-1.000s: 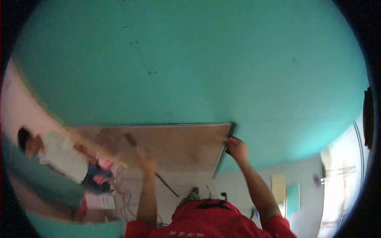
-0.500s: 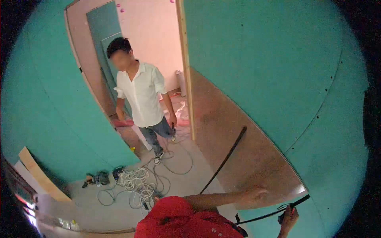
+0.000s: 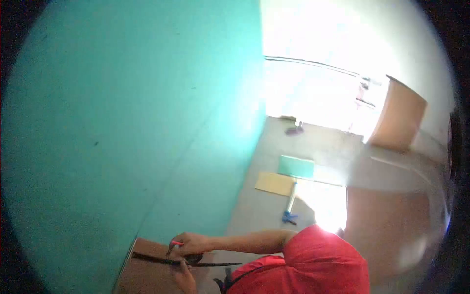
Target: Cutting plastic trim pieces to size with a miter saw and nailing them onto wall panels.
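A dark, narrow strip lies toward seven o'clock in the view, seen against a brown panel, with its tapering end pointing toward three o'clock and carried past the panel's side. At the strip's middle, the right hand is placed from above, its forearm reaching in from the three o'clock side; its fingers are curled narrowly about a small red item. The left hand is brought up from six o'clock, its fingertips set against the strip; because of blur, whether the strip is pinched there cannot be told. The red shirt is seen between five and six o'clock. The nine o'clock side is filled by a green wall. On the floor, a green piece lies between three and four o'clock, just beside a yellow piece; a blue-ended tool is laid near five o'clock. A bright window is seen at two o'clock, with an orange-brown board beside it.
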A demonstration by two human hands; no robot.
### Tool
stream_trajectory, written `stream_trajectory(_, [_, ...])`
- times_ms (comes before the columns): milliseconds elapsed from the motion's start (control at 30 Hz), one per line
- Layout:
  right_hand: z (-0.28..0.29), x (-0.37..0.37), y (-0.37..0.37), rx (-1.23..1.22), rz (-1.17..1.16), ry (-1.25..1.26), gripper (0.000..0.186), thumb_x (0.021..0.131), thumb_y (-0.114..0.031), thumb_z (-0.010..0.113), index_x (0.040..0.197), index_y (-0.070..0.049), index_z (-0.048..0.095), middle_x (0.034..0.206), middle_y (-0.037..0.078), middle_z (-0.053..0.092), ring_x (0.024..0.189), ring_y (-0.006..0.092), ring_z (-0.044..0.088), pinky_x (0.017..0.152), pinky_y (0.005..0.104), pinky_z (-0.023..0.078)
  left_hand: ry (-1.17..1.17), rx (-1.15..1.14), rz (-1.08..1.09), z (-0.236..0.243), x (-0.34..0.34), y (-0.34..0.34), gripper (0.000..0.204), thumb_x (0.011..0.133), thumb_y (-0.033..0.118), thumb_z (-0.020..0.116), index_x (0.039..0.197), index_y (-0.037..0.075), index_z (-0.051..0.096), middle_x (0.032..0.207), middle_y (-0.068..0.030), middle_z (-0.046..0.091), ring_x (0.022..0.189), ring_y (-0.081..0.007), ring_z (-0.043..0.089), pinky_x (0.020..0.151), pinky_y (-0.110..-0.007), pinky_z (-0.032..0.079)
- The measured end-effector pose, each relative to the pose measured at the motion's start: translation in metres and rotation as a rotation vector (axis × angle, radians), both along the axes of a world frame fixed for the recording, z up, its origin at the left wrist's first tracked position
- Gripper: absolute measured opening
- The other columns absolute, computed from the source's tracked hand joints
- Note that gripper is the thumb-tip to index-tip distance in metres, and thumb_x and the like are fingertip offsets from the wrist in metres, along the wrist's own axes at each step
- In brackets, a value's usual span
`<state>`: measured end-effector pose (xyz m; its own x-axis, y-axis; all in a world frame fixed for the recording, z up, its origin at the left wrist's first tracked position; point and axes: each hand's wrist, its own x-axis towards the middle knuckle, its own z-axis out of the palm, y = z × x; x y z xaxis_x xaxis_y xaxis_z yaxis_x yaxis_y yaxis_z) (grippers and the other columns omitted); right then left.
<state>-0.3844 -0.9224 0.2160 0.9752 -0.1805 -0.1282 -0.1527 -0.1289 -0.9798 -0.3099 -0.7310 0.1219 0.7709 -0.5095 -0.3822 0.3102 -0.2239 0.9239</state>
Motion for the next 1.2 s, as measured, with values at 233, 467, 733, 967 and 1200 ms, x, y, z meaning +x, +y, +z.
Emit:
stream_trajectory(233, [-0.055, -0.057, -0.062, 0.986, -0.656, -0.014, 0.039, 0.089, -0.049, 0.062, 0.098, -0.011, 0.059, 0.074, -0.001, 0.055, 0.058, 0.0112, 0.053, 0.046, 0.0268, 0.043, -0.743, 0.27, -0.492, -0.012, 0.086, -0.096, 0.042, 0.098, 0.034, 0.057, 0.114, -0.004, 0.059, 0.084, -0.0135, 0.067, 0.073, -0.0249, 0.062, 0.067, -0.038, 0.051])
stream_trajectory(467, [-0.133, -0.211, -0.046, 1.314, -0.731, -0.238, 0.045, 0.088, -0.057, 0.058, 0.097, -0.013, 0.06, 0.081, 0.001, 0.058, 0.068, 0.0135, 0.055, 0.061, 0.0333, 0.049, -0.619, -0.019, -0.605, 0.021, 0.012, -0.109, 0.034, 0.098, 0.03, 0.057, 0.093, -0.004, 0.061, 0.078, -0.0083, 0.061, 0.068, -0.0191, 0.055, 0.062, -0.034, 0.047])
stream_trajectory(733, [-0.299, -0.333, -0.006, 1.546, -1.367, -0.225, 0.034, 0.096, -0.049, 0.051, 0.1, -0.015, 0.058, 0.082, 0.005, 0.058, 0.07, 0.0204, 0.059, 0.065, 0.0393, 0.052, -0.752, 0.061, -0.635, 0.023, -0.04, -0.139, 0.035, 0.098, 0.029, 0.057, 0.096, -0.005, 0.062, 0.083, -0.0113, 0.064, 0.074, -0.0228, 0.059, 0.067, -0.038, 0.048])
stream_trajectory(967, [-0.471, -0.403, -0.002, 1.335, -1.712, 0.279, 0.04, 0.089, -0.041, 0.061, 0.106, -0.005, 0.063, 0.092, 0.014, 0.066, 0.08, 0.0278, 0.068, 0.064, 0.0414, 0.056, -1.035, 0.734, -0.678, 0.01, -0.043, -0.141, 0.038, 0.097, 0.029, 0.056, 0.111, -0.006, 0.059, 0.1, -0.0157, 0.064, 0.09, -0.0234, 0.061, 0.079, -0.037, 0.049])
stream_trajectory(1200, [-0.811, -0.446, -0.032, 0.575, -1.403, 1.297, 0.052, 0.085, -0.045, 0.057, 0.104, 0.003, 0.066, 0.103, 0.025, 0.066, 0.098, 0.0401, 0.064, 0.084, 0.0481, 0.05, -1.025, 0.703, -0.165, -0.035, -0.098, -0.227, 0.041, 0.091, 0.036, 0.065, 0.115, 0.003, 0.061, 0.11, -0.0077, 0.06, 0.095, -0.0216, 0.054, 0.081, -0.037, 0.044])
